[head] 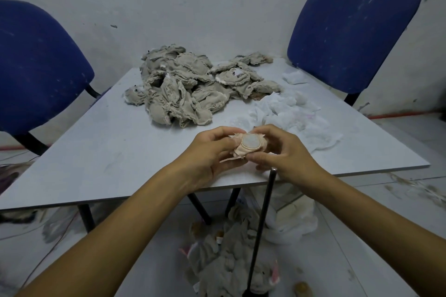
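Above the near edge of the pale grey table (101,152), the left hand (207,159) and right hand (287,154) both pinched a small peach fabric piece with a round white patch (251,146) between them — a heap of grey fabric scraps (193,87) lay well beyond

Fabric pile (193,84) on table (96,147)

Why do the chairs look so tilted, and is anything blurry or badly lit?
Head view: the wide-angle lens tilts the chairs outward and stretches the forearms; light is dim, bluish and even, with soft shadows on the table and no glare; the left hand, right hand and pink piece look sharp; the floor pile at the bottom is smeared.
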`<state>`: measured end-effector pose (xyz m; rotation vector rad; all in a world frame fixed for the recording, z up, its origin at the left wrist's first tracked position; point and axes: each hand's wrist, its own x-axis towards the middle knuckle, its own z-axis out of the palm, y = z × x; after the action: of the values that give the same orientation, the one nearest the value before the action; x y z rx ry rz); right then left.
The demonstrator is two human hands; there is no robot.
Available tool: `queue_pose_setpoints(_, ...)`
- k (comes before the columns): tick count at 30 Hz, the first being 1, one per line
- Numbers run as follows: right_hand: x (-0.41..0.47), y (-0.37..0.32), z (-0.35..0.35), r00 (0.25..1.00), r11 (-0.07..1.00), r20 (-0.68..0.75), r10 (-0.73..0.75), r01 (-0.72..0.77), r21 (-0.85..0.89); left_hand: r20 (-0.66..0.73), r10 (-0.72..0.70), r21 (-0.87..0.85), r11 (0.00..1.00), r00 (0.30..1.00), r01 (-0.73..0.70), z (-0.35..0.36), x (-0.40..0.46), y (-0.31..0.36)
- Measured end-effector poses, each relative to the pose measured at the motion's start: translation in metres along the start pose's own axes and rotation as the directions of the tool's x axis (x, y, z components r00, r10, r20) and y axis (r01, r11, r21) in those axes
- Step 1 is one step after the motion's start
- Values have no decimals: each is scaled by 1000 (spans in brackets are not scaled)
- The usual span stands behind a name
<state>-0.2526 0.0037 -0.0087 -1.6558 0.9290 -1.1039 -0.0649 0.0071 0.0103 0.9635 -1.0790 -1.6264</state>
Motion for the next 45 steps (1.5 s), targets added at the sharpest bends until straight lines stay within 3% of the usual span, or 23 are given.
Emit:
queue_pose_setpoints(8, -4, -7, 0, 989, 951, 126, 77, -110, 287, 15, 38, 122, 992, 999, -39, 5, -3, -3)
queue_pose_setpoints(11, -2, -11, 6, 986, 911, 111, 124, -157, 380, 56, 21, 61, 998, 998, -25, 9, -5, -3)
queue_pose_setpoints(16, 0, -11, 7, 983, 954, -40, 180, -164, 252, 206, 114, 63, 990, 972, -130, 4, -8, -1)
queue_pose_setpoints(21, 0, -5, 11, 964, 972, -165, 211, -188, 140, 36, 276, 323, 906, 961, -272, 9, -10, -10)
queue_pose_setpoints(24, 0, -6, 14, 961, 980, -197, 195, -187, 61, -65, 327, 412, 869, 943, -273, 13, -10, -17)
queue_pose_setpoints(28, -1, -14, 16, 978, 969, -37, 207, -200, 147, -209, 408, 619, 759, 889, -202, 15, -9, -23)
queue_pose_setpoints(30, -1, -14, 15, 979, 975, -22, 203, -200, 100, -187, 464, 684, 694, 866, -224, 12, -10, -22)
queue_pose_setpoints(34, 0, -11, 14, 956, 980, -267, 123, -159, -118, -34, 542, 751, 568, 839, -337, 13, -12, -25)
queue_pose_setpoints(36, -1, -8, 15, 955, 972, -297, 24, -92, -216, -1, 456, 695, 641, 890, -327, 15, -14, -26)
queue_pose_setpoints(39, -3, -7, 13, 966, 926, -221, -138, 47, -374, 8, 142, 211, 967, 990, -140, 17, -14, -18)
queue_pose_setpoints(41, -4, -9, 13, 978, 953, -142, -154, 109, -284, -49, 96, 54, 994, 994, -93, 14, -13, -10)
queue_pose_setpoints(45, -3, -12, 8, 996, 997, -80, -44, 38, -75, -97, 51, 80, 996, 994, -43, 3, -9, -3)
